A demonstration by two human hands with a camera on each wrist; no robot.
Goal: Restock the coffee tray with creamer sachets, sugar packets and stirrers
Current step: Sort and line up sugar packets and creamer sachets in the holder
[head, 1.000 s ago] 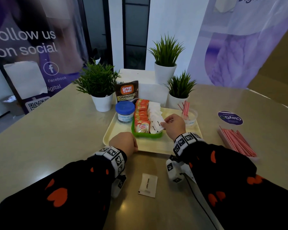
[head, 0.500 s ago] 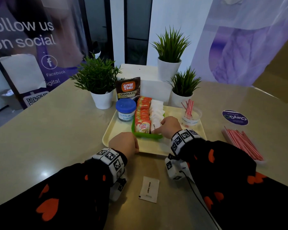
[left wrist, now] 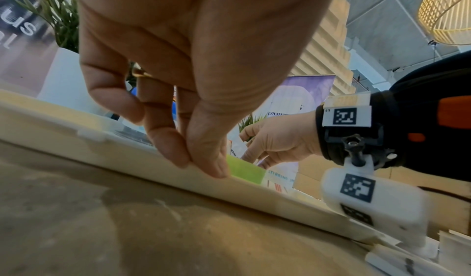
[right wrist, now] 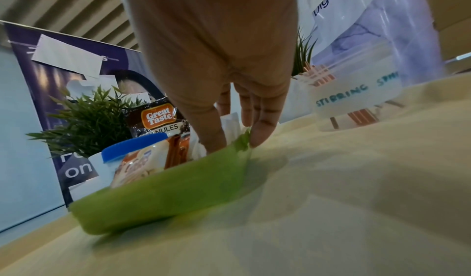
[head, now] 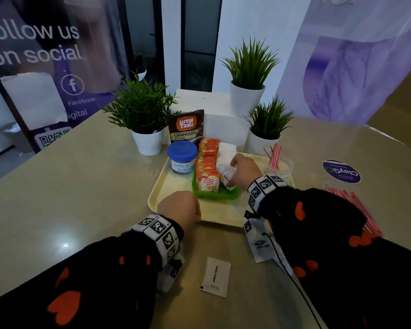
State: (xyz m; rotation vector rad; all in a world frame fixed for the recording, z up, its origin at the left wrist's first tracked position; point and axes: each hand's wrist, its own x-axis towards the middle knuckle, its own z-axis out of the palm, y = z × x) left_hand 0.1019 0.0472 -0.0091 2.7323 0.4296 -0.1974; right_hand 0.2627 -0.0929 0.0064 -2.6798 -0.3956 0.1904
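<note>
A cream tray (head: 173,186) carries a green bin (head: 214,197) with a row of orange creamer sachets (head: 208,167) and a row of white sugar packets (head: 226,151). My right hand (head: 233,174) reaches into the bin (right wrist: 165,195) and grips the front sugar packets, thumb inside and fingers (right wrist: 262,131) at the bin's right wall. My left hand (head: 179,207) holds the tray's near rim (left wrist: 76,127), its thumb and fingers (left wrist: 175,155) curled onto the rim. A clear cup (head: 274,162) on the tray holds a few red-striped stirrers. One sugar packet (head: 215,276) lies loose on the table.
A blue-lidded coffee jar (head: 182,156) stands on the tray's left. Behind it are a Great Taste pouch (head: 186,127) and three potted plants (head: 142,119). A heap of stirrers (head: 356,207) and a round sticker (head: 341,170) lie to the right.
My right hand has sunk a little deeper into the sugar row at the front of the green bin. The left hand has stayed on the tray rim.
</note>
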